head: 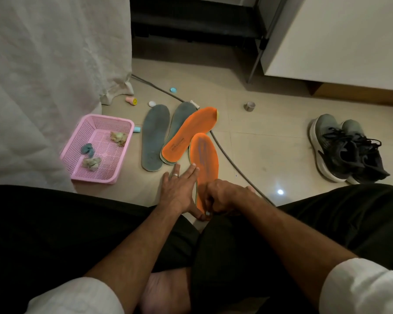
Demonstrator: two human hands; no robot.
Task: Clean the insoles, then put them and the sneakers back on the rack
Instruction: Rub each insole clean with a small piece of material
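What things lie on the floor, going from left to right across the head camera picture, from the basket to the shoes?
pink basket → left grey insole → upper orange insole → tape roll → pair of sneakers.

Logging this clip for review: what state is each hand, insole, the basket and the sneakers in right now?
Left hand: fingers straight, resting beside the near orange insole.
Right hand: fingers curled, pinching something small on the insole's heel.
Near orange insole: flat on floor, grey streak along it.
Far orange insole: lying partly over a grey insole.
Grey insoles: flat on floor.
Pink basket: upright, holding crumpled wads.
Sneakers: on floor, unlaced, off the rack.
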